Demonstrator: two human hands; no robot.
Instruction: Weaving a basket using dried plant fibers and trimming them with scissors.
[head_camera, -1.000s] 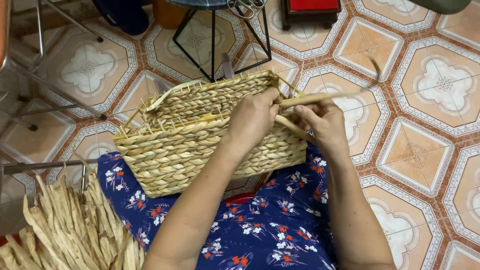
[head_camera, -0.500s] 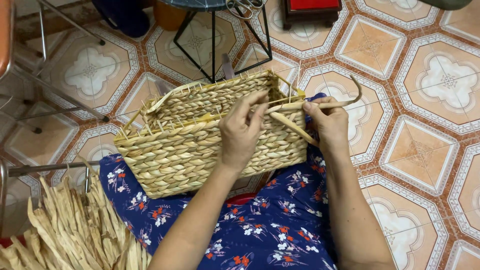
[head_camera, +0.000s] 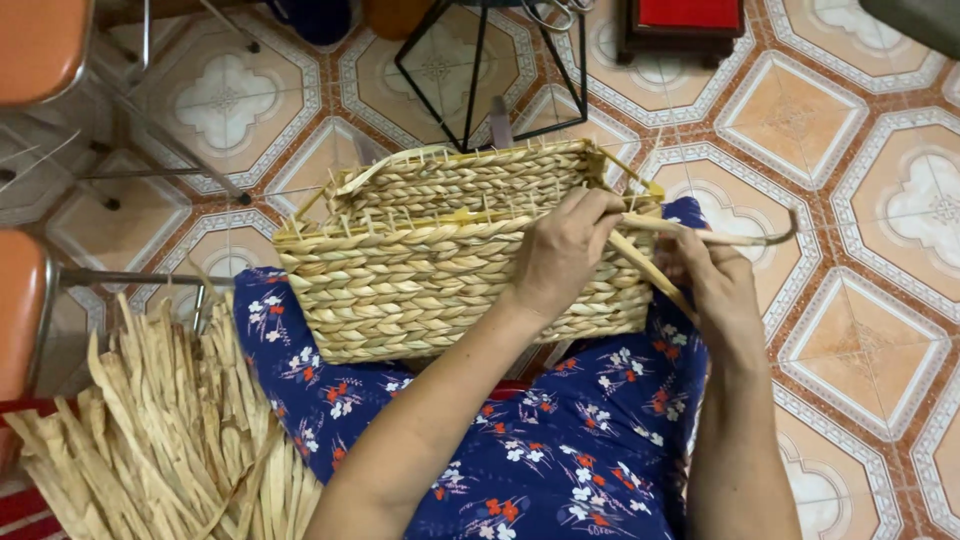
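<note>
Right hand (head_camera: 715, 285) dropped lower; strand (head_camera: 700, 235) now level; left hand (head_camera: 565, 250) stays on basket (head_camera: 420, 280)

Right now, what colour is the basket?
Pale straw yellow, braided; the basket shows best in the head view.

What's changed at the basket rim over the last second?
The right hand slid slightly down and right along the straw strands, whose free end now curls downward. The left hand stays at the woven basket rim; the basket remains on the lap.
</note>
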